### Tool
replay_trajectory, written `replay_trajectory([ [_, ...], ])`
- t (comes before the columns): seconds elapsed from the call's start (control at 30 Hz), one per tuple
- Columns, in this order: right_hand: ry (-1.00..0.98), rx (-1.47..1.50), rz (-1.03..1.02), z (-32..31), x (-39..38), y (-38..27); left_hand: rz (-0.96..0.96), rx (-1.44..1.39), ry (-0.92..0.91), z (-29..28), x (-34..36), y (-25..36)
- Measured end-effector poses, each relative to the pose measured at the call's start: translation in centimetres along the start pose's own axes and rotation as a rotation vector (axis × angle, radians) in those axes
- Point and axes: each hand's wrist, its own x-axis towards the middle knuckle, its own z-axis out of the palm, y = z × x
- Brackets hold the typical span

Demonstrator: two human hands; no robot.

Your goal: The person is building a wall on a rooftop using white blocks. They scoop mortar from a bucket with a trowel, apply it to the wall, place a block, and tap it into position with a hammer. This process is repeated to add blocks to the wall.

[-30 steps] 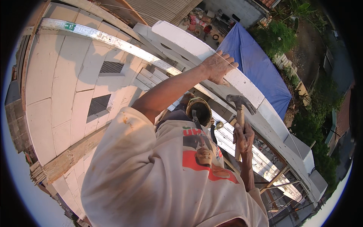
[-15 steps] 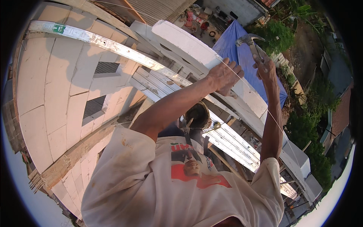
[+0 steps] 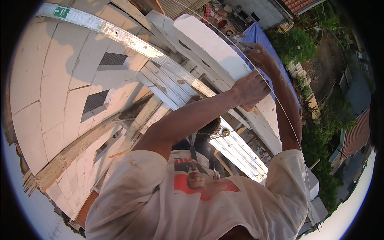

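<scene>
A long white building block (image 3: 212,44) lies along the top of the wall. My left hand (image 3: 253,89) is closed over its edge, fingers bent over the far side and thumb on the near side. Just beyond it, my right hand (image 3: 259,57) grips a claw hammer (image 3: 249,45), its metal head near the block's far edge. Whether the hammer touches the block I cannot tell. A taut pale string (image 3: 282,106) crosses in front of the hands along the wall.
A long metal straightedge (image 3: 116,35) spans the left side above a block wall (image 3: 60,80) with small openings. Below my left forearm are a partly hidden round container (image 3: 214,127) and a tape measure (image 3: 226,133). Blue tarpaulin (image 3: 290,90) and trees (image 3: 298,44) lie far below, right.
My right hand has brought the hammer left and closer to the block. My left hand has shifted right and slightly down in the picture, its fingers now bent more tightly.
</scene>
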Motion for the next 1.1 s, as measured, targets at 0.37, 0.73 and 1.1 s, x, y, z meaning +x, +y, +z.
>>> replay_trajectory([
  [0.37,0.07,0.066,-0.066,0.6,1.6,0.5,0.006,0.002,0.018,0.2,0.2,0.2],
  [0.73,-0.029,-0.078,0.03,2.5,2.9,-3.9,-0.029,0.027,0.012,0.6,-0.3,-0.1],
  [1.1,-0.004,-0.065,-0.055,2.6,4.3,-3.0,-0.033,-0.042,-0.109,0.9,0.6,0.4],
])
